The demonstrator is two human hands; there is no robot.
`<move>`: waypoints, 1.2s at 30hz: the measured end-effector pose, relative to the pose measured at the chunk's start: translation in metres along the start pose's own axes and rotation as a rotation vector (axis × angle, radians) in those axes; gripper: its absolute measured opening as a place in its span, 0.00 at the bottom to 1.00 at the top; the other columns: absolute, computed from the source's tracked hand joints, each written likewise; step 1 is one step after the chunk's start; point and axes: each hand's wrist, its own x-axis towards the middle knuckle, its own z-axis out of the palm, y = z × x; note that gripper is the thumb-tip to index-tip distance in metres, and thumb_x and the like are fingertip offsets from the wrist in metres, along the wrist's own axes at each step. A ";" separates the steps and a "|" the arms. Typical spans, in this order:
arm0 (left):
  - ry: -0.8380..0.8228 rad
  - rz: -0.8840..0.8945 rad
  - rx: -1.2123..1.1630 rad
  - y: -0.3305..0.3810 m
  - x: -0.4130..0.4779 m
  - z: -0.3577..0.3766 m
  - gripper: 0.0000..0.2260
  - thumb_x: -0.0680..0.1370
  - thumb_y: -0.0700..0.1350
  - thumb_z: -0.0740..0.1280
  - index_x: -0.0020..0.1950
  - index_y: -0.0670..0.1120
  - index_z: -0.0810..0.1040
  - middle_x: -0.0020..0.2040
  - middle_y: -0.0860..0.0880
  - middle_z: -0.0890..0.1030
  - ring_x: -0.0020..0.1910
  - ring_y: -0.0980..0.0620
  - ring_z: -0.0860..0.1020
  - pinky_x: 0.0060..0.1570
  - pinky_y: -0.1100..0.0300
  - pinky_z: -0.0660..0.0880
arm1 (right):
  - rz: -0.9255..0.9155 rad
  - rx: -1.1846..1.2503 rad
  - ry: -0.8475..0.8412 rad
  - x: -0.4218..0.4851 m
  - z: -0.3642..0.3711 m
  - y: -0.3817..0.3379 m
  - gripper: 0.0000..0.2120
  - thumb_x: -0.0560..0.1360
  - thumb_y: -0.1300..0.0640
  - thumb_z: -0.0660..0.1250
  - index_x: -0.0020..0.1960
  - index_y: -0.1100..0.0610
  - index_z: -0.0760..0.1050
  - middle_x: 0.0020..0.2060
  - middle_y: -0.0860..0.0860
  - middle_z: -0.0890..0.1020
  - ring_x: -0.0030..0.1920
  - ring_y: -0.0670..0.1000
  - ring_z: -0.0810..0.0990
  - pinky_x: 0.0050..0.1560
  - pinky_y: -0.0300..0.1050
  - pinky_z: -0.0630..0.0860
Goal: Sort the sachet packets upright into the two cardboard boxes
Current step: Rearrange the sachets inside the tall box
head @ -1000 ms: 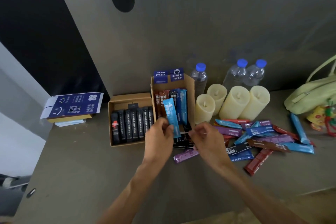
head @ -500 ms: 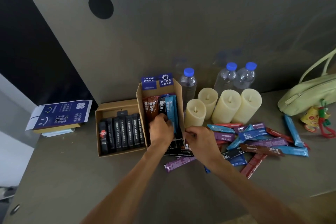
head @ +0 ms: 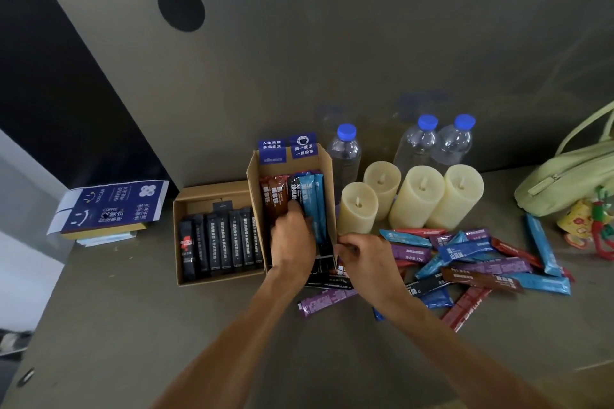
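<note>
Sachets [head: 488, 267], thin foil sticks, lie loose beside the tall brown cardboard box [head: 255, 183]. They look light, bendy, slippery; pinch one near its end. Your left hand [head: 292, 239] is in the box, right hand [head: 365, 256] curled at its corner; what they hold, I can't tell.

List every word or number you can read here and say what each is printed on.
"YOU CAN": blue printed sleeve at the left.
"COFFEE": same sleeve.
"15g": purple sachet in the loose pile.
Chinese print on the tall cardboard box's blue flaps and on the other sachets: too blurred to read.
</note>
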 end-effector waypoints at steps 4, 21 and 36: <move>-0.035 0.202 0.219 -0.004 -0.002 0.004 0.24 0.78 0.38 0.67 0.71 0.48 0.62 0.61 0.46 0.74 0.51 0.44 0.81 0.45 0.49 0.82 | 0.000 0.008 -0.005 -0.001 -0.001 -0.001 0.07 0.78 0.59 0.69 0.42 0.57 0.83 0.32 0.42 0.80 0.35 0.39 0.79 0.36 0.26 0.68; -0.098 0.298 0.265 -0.013 0.004 0.002 0.35 0.73 0.35 0.72 0.75 0.48 0.58 0.67 0.46 0.70 0.62 0.45 0.75 0.57 0.49 0.79 | -0.009 -0.019 -0.011 -0.002 -0.001 0.000 0.08 0.78 0.58 0.69 0.40 0.54 0.81 0.31 0.39 0.76 0.33 0.38 0.77 0.36 0.27 0.69; -0.102 0.299 0.134 -0.012 -0.009 -0.009 0.32 0.74 0.33 0.68 0.74 0.47 0.60 0.64 0.45 0.70 0.56 0.42 0.79 0.51 0.50 0.81 | 0.003 -0.015 0.001 -0.002 0.002 0.002 0.05 0.78 0.59 0.69 0.44 0.57 0.83 0.35 0.45 0.83 0.34 0.42 0.79 0.37 0.29 0.70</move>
